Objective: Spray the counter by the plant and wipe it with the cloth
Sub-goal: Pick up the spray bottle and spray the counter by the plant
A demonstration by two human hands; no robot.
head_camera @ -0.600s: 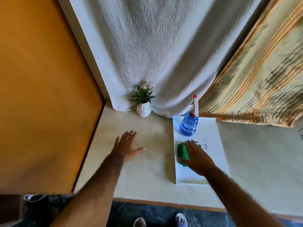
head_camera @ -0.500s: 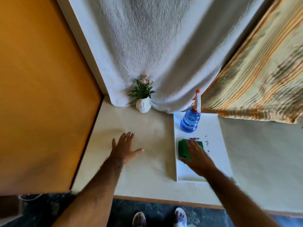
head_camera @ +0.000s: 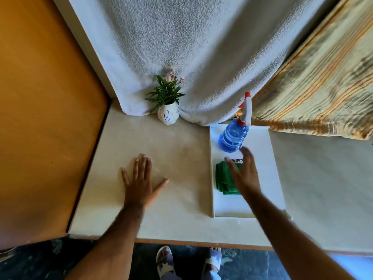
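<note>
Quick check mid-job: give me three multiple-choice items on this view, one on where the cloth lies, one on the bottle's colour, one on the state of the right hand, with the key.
1. Where does the green cloth lie?
A. on the white tray
B. beside the potted plant
C. under the left hand

2. What colour is the body of the spray bottle?
A. green
B. blue
C. orange

3. What is the right hand doing?
A. gripping the bottle
B. pressed flat on the counter
C. open, fingers spread, above the cloth, holding nothing

Key: 1 A, the cloth sits folded inside the tray's rim. 2 B, the body is clear blue under a white and red trigger. 3 C, its fingertips stop just short of the bottle.
</note>
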